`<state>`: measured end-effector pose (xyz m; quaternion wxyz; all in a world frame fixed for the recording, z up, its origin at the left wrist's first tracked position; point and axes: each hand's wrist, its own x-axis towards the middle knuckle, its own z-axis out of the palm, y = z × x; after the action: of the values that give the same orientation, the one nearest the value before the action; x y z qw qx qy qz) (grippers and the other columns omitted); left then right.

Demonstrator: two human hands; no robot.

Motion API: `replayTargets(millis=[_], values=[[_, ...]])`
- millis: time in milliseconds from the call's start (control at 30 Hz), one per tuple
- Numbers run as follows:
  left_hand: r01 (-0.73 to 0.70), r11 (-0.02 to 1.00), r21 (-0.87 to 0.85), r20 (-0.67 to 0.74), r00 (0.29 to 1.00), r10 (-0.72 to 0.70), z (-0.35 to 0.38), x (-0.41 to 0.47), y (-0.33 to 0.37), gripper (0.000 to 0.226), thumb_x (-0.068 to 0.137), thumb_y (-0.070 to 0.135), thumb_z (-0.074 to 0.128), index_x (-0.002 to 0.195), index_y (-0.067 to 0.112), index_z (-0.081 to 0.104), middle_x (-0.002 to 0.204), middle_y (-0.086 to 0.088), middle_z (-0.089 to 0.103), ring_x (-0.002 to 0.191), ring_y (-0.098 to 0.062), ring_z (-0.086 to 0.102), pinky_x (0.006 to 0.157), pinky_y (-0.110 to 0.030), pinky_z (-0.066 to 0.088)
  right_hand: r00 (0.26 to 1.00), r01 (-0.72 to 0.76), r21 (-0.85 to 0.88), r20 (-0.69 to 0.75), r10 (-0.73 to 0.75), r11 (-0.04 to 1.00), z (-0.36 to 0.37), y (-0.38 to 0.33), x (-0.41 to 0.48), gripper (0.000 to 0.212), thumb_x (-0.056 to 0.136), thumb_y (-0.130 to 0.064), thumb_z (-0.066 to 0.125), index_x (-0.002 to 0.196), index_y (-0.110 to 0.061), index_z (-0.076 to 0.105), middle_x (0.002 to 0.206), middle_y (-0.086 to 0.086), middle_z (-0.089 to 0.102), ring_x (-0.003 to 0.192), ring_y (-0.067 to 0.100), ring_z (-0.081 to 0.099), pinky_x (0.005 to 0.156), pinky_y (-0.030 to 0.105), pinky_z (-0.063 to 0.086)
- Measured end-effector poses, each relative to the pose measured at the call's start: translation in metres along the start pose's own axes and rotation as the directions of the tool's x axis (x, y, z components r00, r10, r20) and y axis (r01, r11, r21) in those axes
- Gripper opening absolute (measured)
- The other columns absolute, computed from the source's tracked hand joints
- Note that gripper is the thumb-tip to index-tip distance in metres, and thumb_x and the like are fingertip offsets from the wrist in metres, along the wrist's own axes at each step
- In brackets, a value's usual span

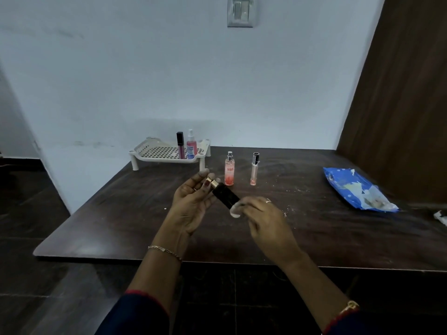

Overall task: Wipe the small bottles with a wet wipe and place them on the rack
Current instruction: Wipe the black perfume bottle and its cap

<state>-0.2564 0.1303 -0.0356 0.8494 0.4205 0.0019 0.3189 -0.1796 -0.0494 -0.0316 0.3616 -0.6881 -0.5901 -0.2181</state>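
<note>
Far left, the rack is being occupied by two upright bottles. Left hand curled, black bottle being pinched at its gold cap above mid-table. Right hand bunched, wet wipe being pressed against the bottle's base. Risk judged: cap-only pinch being worked loose by rubbing, bottle being dropped onto the pink spray bottle beyond.

The left half of the rack shows bare mesh reachable from the front, its right half holds a dark tube and a pink sprayer, and two upright bottles stand on the table near its right corner.
</note>
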Motion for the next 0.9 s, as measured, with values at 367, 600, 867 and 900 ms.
replayTargets(millis=[367,600,867,900], values=[[0.064,0.996,0.065,-0.027,0.998,-0.062,0.025,0.007,-0.003,0.022,0.086,-0.005,0.052,0.100,0.011,0.057,0.092,-0.005,0.068,0.092,-0.020,0.067,0.084,-0.038,0.056,0.999,-0.021,-0.131,-0.046,0.015,0.991,-0.002,-0.002,0.036,0.024,0.077,0.001,0.067,0.094,-0.016,0.071,0.092,-0.002,0.065,0.080,0.013,0.062,0.064,0.025,0.051],[0.038,0.994,0.102,-0.111,0.993,-0.026,0.024,0.006,0.013,0.026,0.089,-0.007,0.047,0.091,0.016,0.059,0.085,-0.002,0.068,0.090,-0.017,0.068,0.079,-0.036,0.056,1.000,-0.004,-0.236,0.012,0.007,0.972,0.000,0.015,-0.002,0.036,0.067,0.012,0.070,0.095,-0.012,0.069,0.097,-0.001,0.066,0.082,0.017,0.063,0.062,0.025,0.050],[-0.014,1.000,-0.003,-0.100,0.995,0.014,0.035,0.006,0.010,0.025,0.089,-0.004,0.048,0.102,0.013,0.060,0.092,-0.003,0.069,0.096,-0.019,0.066,0.084,-0.039,0.056,0.589,-0.555,0.747,0.042,0.807,0.365,0.025,-0.010,0.008,0.013,0.085,0.000,0.062,0.087,-0.012,0.066,0.082,0.005,0.067,0.072,0.008,0.057,0.068,0.023,0.049],[-0.029,1.000,-0.002,-0.096,0.995,0.029,0.037,0.005,0.009,0.025,0.090,-0.002,0.048,0.105,0.012,0.061,0.096,-0.003,0.070,0.099,-0.019,0.065,0.085,-0.038,0.056,0.578,-0.546,0.766,0.051,0.814,0.339,0.027,-0.012,0.010,0.012,0.085,0.001,0.062,0.088,-0.009,0.066,0.081,0.006,0.066,0.071,0.009,0.057,0.067,0.023,0.048]])
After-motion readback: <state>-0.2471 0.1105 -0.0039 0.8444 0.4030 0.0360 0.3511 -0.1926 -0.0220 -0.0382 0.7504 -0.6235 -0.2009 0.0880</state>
